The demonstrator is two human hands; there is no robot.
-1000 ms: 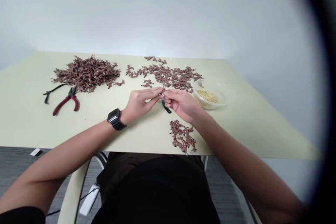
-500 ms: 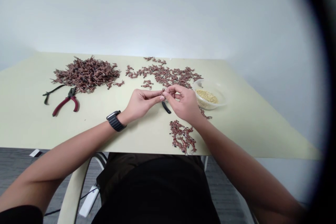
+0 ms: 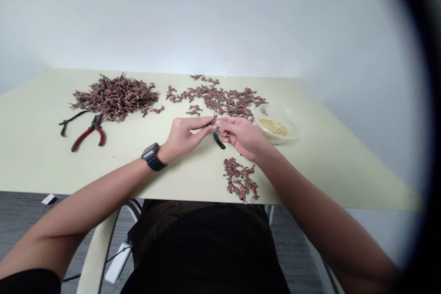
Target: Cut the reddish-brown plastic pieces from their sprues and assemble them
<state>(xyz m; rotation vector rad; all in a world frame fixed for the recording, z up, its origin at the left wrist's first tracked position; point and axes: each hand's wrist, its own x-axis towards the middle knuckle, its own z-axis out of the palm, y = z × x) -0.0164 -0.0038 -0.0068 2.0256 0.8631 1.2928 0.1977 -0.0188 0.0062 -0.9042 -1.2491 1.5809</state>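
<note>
Above the middle of the table my left hand (image 3: 188, 135) pinches a small brown animal figurine (image 3: 215, 120) between thumb and fingertips. My right hand (image 3: 243, 137) meets it there, thumb and forefinger closed at the figurine; whatever is in that pinch is too small to make out. Beneath the fingers lies a tool with a black curved handle (image 3: 219, 141), its front end hidden. Just right of my right hand stands a clear plastic bowl (image 3: 292, 132) of tiny gold-coloured pieces (image 3: 274, 126). A small cluster of brown figurines (image 3: 240, 179) lies at the near edge.
A large heap of brown figurines (image 3: 117, 96) sits at the back left. Red-handled pliers (image 3: 86, 134) and a black-handled tool (image 3: 65, 124) lie before it. More figurines (image 3: 223, 98) are spread behind my hands. The table (image 3: 165, 183) meets a pale wall (image 3: 172, 18).
My right hand has turned and its fingers have shifted slightly at the figurine. My left hand keeps its pinch. The whole view has moved a little.
</note>
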